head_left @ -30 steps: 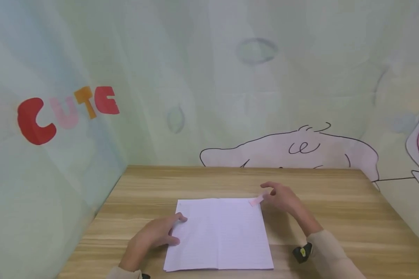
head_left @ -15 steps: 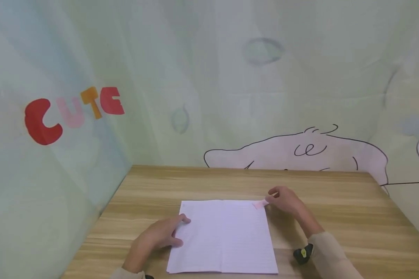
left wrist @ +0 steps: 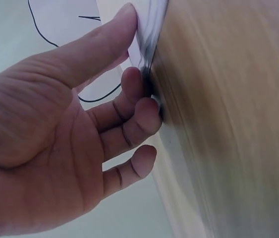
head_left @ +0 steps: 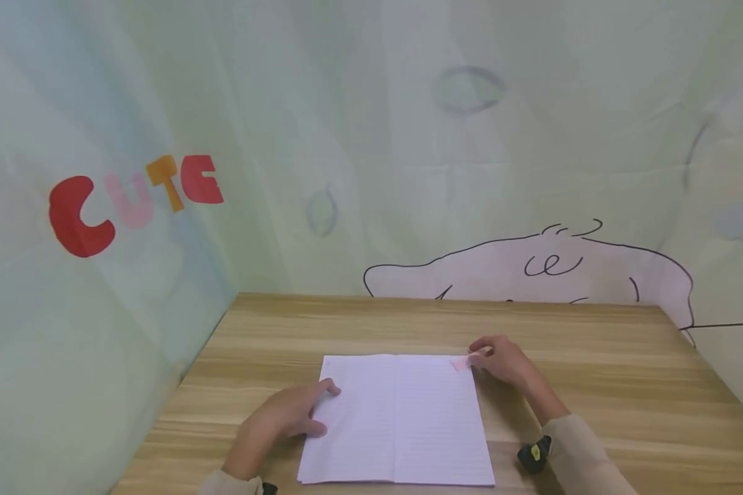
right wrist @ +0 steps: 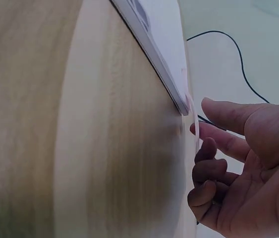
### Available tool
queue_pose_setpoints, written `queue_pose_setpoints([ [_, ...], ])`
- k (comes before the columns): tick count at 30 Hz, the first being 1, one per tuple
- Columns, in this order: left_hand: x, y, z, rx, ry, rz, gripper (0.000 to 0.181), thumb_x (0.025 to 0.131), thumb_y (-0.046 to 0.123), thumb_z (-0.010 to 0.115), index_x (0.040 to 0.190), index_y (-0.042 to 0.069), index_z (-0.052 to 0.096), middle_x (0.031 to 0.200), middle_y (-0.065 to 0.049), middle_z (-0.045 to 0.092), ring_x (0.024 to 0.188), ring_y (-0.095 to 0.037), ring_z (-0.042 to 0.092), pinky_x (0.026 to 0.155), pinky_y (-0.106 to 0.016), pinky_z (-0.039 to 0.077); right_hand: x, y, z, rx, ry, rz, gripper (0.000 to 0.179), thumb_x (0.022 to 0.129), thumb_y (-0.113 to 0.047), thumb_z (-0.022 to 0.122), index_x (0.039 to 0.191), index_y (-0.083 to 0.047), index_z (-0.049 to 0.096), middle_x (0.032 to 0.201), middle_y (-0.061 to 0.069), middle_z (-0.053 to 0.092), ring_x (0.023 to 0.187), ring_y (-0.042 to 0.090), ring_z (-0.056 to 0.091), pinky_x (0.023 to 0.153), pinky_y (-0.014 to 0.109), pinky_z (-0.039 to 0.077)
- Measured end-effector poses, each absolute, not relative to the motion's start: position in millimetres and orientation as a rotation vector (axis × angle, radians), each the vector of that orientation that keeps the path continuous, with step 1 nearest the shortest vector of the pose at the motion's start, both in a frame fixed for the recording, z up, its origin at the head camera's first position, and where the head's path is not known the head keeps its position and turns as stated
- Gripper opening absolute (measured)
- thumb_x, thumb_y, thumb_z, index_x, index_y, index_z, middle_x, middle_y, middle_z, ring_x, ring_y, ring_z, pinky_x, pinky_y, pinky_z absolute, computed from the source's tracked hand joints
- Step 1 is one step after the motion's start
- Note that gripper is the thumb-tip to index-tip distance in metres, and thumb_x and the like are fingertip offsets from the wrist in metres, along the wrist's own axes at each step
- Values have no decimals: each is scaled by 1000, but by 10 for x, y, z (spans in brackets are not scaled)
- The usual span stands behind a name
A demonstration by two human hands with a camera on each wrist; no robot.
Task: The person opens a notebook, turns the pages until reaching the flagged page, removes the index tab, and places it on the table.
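A notebook [head_left: 442,423] with lined pages lies spread on the table. My left hand [head_left: 287,416] rests at its left edge, thumb and index finger on the page. In the left wrist view the other fingers of my left hand [left wrist: 75,129] bend loosely beside the edge. A pink paper strip [head_left: 459,364] lies across the notebook's upper right corner. Its outer end is at the thumb and index finger of my right hand [head_left: 504,361]. In the right wrist view the strip [right wrist: 191,105] sticks out past the page edge, between thumb and index finger; the exact contact is partly hidden.
The wood-grain table [head_left: 569,330] extends around the notebook, with bare surface behind it and on both sides. A printed curtain [head_left: 347,137] with cartoon drawings hangs behind and at the sides. A black wrist device [head_left: 534,454] hangs at the right sleeve.
My right hand has moved slightly down and nearer the notebook corner, and its raised index finger has lowered toward the strip. My left hand stays at the page edge; the head view has shifted slightly.
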State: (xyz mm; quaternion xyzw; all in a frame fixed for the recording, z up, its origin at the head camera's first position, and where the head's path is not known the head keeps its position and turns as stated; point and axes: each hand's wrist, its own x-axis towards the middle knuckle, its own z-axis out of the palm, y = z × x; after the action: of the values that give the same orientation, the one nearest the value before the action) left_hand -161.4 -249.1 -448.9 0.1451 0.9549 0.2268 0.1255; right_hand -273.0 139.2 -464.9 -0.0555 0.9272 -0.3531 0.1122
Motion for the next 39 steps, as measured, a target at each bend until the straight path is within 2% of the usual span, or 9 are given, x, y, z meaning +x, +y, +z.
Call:
queue_pose_setpoints([
  [9,-1609,-2442,-4447,435,2807,576,55,75,11,85,124,15,59,71,-1,50,68,-19,49,64,-39,43,-2721,1388,-4684,-123,2719,-1032,20,92,-21,72,106,-7,70,96,10,63,85,25,56,73,39,47],
  [13,-1639,-2389,-4446,410,2825,512,51,76,14,85,121,16,61,82,-4,59,74,-20,53,71,-44,48,-2718,1396,-4696,-124,2732,-1052,15,91,-20,73,100,-8,70,88,7,60,79,23,54,67,35,44],
  [17,-1687,-2314,-4455,425,2867,452,41,80,18,81,117,14,63,85,-3,60,73,-20,52,69,-43,48,-2715,1409,-4713,-144,2748,-1073,13,90,-18,73,98,-8,71,83,6,59,75,22,53,64,33,43],
  [21,-1731,-2222,-4435,538,2939,452,35,81,18,78,112,9,64,83,-5,59,72,-21,51,68,-41,46,-2704,1415,-4730,-131,2741,-1100,12,90,-18,74,97,-8,72,82,6,59,75,21,53,64,33,42],
  [24,-1760,-2148,-4413,625,2973,441,36,82,17,78,114,8,64,85,-5,59,72,-20,51,67,-39,45,-2696,1414,-4731,-128,2739,-1117,12,90,-18,74,97,-9,73,82,6,59,75,22,52,63,33,41],
  [29,-1809,-2015,-4418,727,3000,369,40,84,20,78,120,11,64,88,-5,60,72,-19,53,66,-37,47,-2682,1408,-4699,-132,2749,-1114,10,90,-18,73,96,-10,73,83,6,59,76,22,52,64,33,41],
  [36,-1861,-1779,-4385,775,2984,331,46,83,24,79,125,17,64,93,-6,62,76,-23,61,69,-41,50,-2687,1412,-4692,-154,2760,-1122,12,90,-18,73,97,-9,75,85,6,60,78,22,52,65,33,42],
  [39,-1890,-1665,-4350,790,2956,302,51,82,27,80,130,20,63,93,-7,61,76,-23,61,67,-39,49,-2694,1405,-4702,-160,2756,-1131,11,90,-18,73,96,-8,75,86,5,62,78,21,53,64,32,42],
])
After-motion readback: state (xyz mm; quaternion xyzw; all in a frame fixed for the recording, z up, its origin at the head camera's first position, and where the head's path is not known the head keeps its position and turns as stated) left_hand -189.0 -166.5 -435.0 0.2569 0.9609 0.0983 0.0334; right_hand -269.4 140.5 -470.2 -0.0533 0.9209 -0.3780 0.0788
